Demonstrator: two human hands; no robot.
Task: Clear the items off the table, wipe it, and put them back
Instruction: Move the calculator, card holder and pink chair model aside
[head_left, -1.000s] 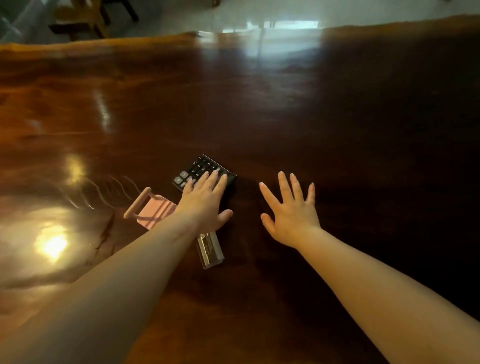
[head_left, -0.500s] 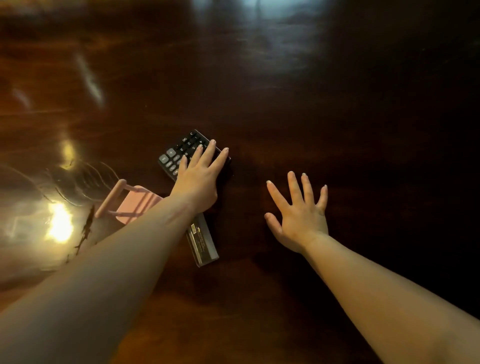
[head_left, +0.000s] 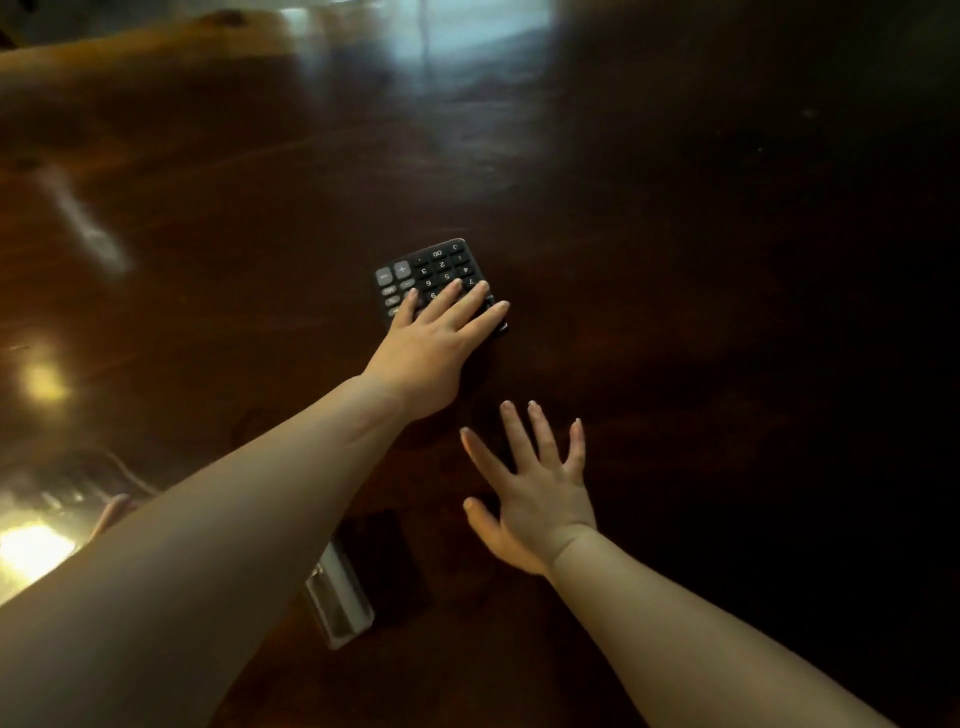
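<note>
**Calculator: light, stiff, slick on this table**

Calculator (head_left: 439, 278) lies flat mid-table (head_left: 675, 260), left hand (head_left: 431, 353) pressing flat on its keys, fingers spread. Right hand (head_left: 535, 499) hovers empty, splayed. Probably slides easily; I'd pinch the long side edges.

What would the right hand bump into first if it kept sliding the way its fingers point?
Probably nothing: ahead of the right hand lies only bare dark table. The calculator sits off to its left, though depth is unclear.

calculator (head_left: 436, 280) on table (head_left: 675, 260), small box (head_left: 340, 597) nearer, left
</note>
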